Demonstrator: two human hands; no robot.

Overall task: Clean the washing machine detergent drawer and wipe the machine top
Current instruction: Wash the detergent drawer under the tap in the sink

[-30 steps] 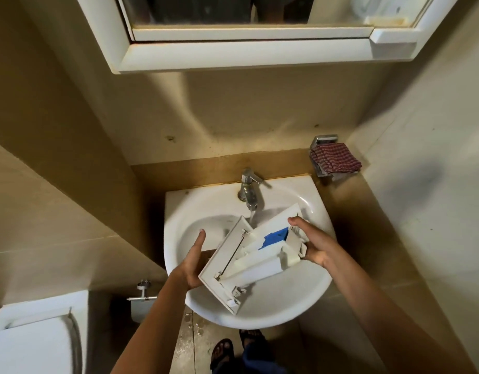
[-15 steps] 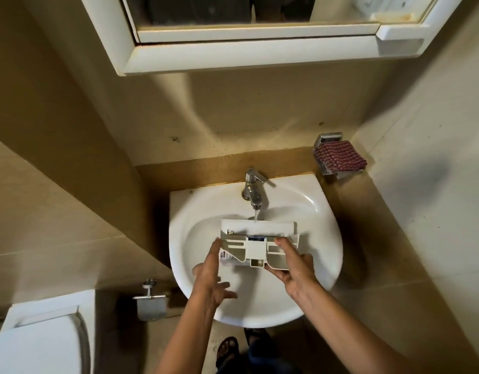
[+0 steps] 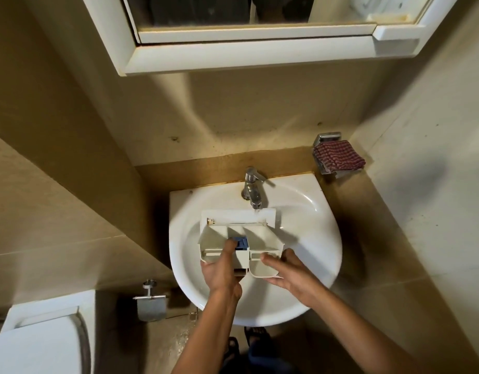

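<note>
The left hand (image 3: 219, 273) and right hand (image 3: 289, 276) each grip the near edge of the drawer (image 3: 262, 234). Bare sink (image 3: 316, 217) shows on both sides.

Drawer over the sink (image 3: 327, 238), everything else set around it.
The detergent drawer (image 3: 260, 233) lies over the sink's bowl, its far edge under the faucet (image 3: 253, 188) on the sink's back rim. The left hand (image 3: 222, 273) holds the drawer's near left end and the right hand (image 3: 289, 273) its near right end. A cloth (image 3: 338, 157) sits on a wall holder behind and right of the sink. A cabinet (image 3: 246, 55) hangs above, and a paper holder (image 3: 151, 306) and toilet (image 3: 36, 344) stand lower left.
</note>
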